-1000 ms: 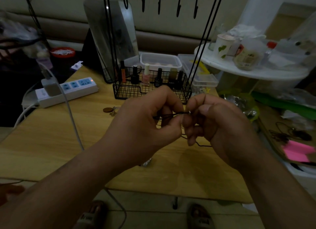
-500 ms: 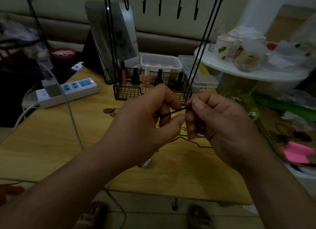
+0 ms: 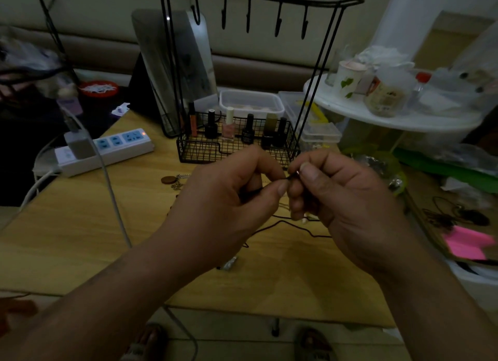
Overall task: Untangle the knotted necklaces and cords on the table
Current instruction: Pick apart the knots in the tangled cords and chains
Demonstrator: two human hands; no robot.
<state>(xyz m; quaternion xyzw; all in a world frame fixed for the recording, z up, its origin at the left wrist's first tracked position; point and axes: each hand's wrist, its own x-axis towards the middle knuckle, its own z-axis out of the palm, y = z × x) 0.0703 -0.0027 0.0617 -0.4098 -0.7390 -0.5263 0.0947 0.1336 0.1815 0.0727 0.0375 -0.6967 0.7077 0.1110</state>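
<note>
Both hands are raised above the wooden table [image 3: 80,234], fingertips almost meeting. My left hand [image 3: 226,199] pinches a thin black cord [image 3: 289,177] between thumb and forefinger. My right hand [image 3: 342,199] pinches the same cord just to the right, thumb on top. The short stretch between the hands is taut. The rest of the black cord hangs down and trails in loops on the table under my right hand. A small pale bead shows below my right fingers. A chain necklace with a brown pendant [image 3: 172,180] lies on the table to the left. A small silvery piece [image 3: 230,263] lies near my left wrist.
A black wire basket with nail polish bottles [image 3: 237,145] and its hook rack stand behind the hands. A white power strip [image 3: 107,150] with a charger and cable lies at the left. A white round shelf [image 3: 398,118] with cups stands at the right. More cords [image 3: 452,215] and pink paper [image 3: 469,244] lie far right.
My hands have drawn closer together, so the visible stretch of cord between them is shorter. My right thumb has turned up onto the cord. More of the cord's loops show on the table.
</note>
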